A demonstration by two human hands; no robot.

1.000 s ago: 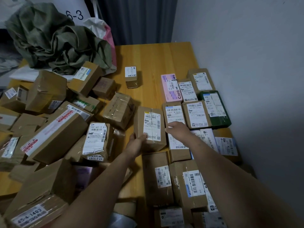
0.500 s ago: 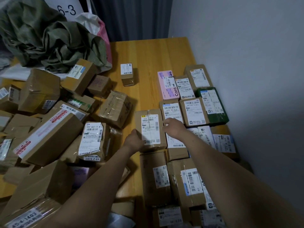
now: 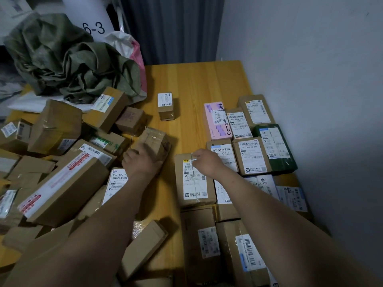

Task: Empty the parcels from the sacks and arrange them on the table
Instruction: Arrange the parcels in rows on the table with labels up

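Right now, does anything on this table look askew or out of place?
One small box stands alone, apart from the neat rows. The unsorted pile on the left lies tilted and overlapping.
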